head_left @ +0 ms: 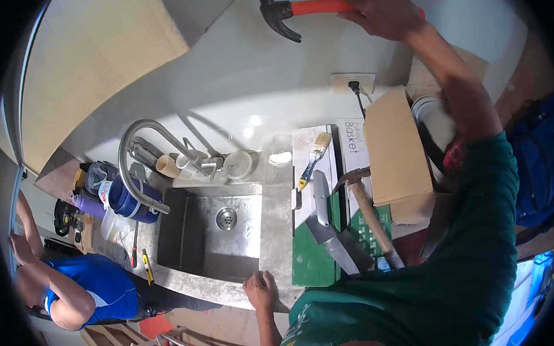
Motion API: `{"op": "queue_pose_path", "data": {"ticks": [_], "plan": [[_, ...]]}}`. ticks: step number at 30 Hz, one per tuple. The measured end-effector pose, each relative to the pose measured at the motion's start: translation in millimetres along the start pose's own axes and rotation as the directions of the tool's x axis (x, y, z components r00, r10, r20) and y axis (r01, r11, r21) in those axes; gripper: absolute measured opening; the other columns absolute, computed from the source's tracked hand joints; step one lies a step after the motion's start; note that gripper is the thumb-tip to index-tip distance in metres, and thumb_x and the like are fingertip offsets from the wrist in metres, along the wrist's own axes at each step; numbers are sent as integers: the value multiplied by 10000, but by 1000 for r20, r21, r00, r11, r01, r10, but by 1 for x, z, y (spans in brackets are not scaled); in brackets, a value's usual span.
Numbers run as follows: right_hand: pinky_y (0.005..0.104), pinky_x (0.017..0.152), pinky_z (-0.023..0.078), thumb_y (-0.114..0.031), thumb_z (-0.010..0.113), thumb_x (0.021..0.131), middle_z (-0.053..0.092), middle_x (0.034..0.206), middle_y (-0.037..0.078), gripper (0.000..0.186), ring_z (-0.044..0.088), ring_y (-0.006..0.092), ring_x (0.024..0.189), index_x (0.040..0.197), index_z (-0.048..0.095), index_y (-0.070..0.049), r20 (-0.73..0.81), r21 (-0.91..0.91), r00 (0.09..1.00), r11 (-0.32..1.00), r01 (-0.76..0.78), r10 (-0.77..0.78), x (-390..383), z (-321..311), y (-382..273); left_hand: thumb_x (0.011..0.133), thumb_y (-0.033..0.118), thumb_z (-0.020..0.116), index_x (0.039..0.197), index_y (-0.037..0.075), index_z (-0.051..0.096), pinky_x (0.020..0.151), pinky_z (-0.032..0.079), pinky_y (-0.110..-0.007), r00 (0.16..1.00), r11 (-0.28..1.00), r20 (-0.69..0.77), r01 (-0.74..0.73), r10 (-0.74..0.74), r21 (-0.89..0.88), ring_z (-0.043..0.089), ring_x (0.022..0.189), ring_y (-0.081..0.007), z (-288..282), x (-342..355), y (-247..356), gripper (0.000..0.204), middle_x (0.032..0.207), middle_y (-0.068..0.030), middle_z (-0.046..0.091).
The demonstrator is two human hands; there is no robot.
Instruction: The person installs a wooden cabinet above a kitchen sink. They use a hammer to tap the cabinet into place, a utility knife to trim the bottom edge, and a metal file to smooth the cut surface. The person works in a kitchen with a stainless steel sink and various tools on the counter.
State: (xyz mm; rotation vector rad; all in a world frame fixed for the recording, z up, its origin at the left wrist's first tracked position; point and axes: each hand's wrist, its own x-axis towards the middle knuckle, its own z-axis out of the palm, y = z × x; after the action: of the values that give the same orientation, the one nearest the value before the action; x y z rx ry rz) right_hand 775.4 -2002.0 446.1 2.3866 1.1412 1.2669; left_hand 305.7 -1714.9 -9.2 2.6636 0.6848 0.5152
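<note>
My right hand is raised high at the upper right, wrapped round the orange handle of a claw hammer. The hammer's dark head points left, in front of the pale wall. Down at the sink's front right corner, my left hand rests on the edge of the countertop, its fingers partly bent and holding nothing. Beside it is the steel sink with a curved faucet. A second hammer with a wooden handle, a paintbrush and a putty knife lie on flat green-and-white boxes.
A cardboard box stands at the right, below a wall outlet with a plug. Left of the sink are a blue bucket, a yellow utility knife and a screwdriver. A person in blue is at the far left. A cabinet hangs upper left.
</note>
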Motion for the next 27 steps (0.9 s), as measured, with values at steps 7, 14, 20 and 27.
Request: {"op": "queue_pose_path", "data": {"ticks": [7, 14, 20, 27], "plan": [[456, 669, 522, -425, 522, 977, 660, 861, 157, 382, 657, 374, 733, 985, 545, -44, 106, 17, 993, 999, 51, -53, -3, -16, -9, 911, 241, 583, 905, 36, 619, 900, 414, -473, 1000, 1000, 11, 10, -10, 6, 594, 816, -354, -2, -1, 0, 208, 793, -162, 626], [461, 662, 527, -434, 527, 968, 662, 866, 171, 392, 662, 366, 751, 987, 576, -45, 176, 15, 984, 1000, 11, -13, 6, -25, 0, 924, 222, 570, 918, 21, 619, 883, 424, -468, 1000, 1000, 20, -20, 19, 13, 602, 845, -367, -6, 2, 3, 207, 843, -177, 644], [410, 693, 543, -380, 580, 950, 681, 877, 179, 370, 679, 325, 767, 1011, 619, -17, 212, -48, 977, 999, -1, 11, 10, -56, -24, 919, 241, 583, 889, 33, 606, 882, 414, -465, 1000, 1000, -2, 2, -2, -2, 585, 839, -358, -4, 0, 3, 211, 821, -175, 623], [460, 610, 484, -403, 596, 940, 613, 767, 143, 344, 618, 369, 665, 943, 560, -61, 30, 98, 998, 994, 45, -48, -16, -40, -26, 922, 247, 590, 897, 26, 609, 881, 417, -461, 999, 1000, -41, -19, 18, -18, 575, 810, -352, 1, 2, 0, 223, 781, -164, 604]]}}
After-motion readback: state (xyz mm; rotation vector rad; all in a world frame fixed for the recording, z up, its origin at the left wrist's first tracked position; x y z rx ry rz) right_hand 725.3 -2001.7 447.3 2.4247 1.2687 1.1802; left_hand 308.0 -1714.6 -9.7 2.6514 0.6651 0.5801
